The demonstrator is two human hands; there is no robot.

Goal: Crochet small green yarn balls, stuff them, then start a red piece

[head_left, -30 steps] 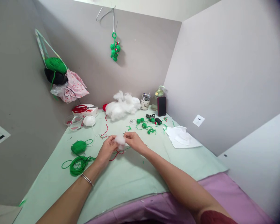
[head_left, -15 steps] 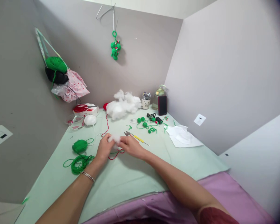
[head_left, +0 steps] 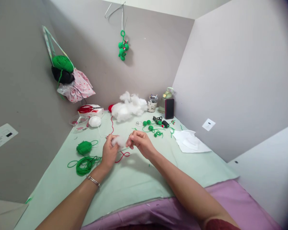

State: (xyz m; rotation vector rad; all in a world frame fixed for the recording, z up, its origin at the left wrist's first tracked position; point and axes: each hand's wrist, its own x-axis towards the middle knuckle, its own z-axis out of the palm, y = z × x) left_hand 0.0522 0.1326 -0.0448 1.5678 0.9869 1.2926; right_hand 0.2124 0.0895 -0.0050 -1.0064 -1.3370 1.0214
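My left hand (head_left: 109,152) is closed on a small tuft of white fluffy stuffing (head_left: 119,141). Just right of the tuft, slightly apart from it, my right hand (head_left: 142,143) has its thumb and fingertips pressed together; anything between them is too small to make out. Loops of red yarn (head_left: 122,156) trail on the cloth below the left hand. Red yarn also runs back toward a red ball (head_left: 110,108), which sits beside a large heap of white stuffing (head_left: 129,108). The right hand hides the scissors and yellow-handled hook.
Green yarn (head_left: 84,148) and a looped green skein (head_left: 84,166) lie at left, a white yarn ball (head_left: 95,121) behind them. Small green crocheted balls (head_left: 151,127) lie at back right, near a phone (head_left: 169,108), a pen cup (head_left: 152,104) and white paper (head_left: 189,140).
My right hand has come away from the stuffing, moving right and slightly up, and now covers the scissors and hook. My left hand still holds the tuft. The view has shifted a little.
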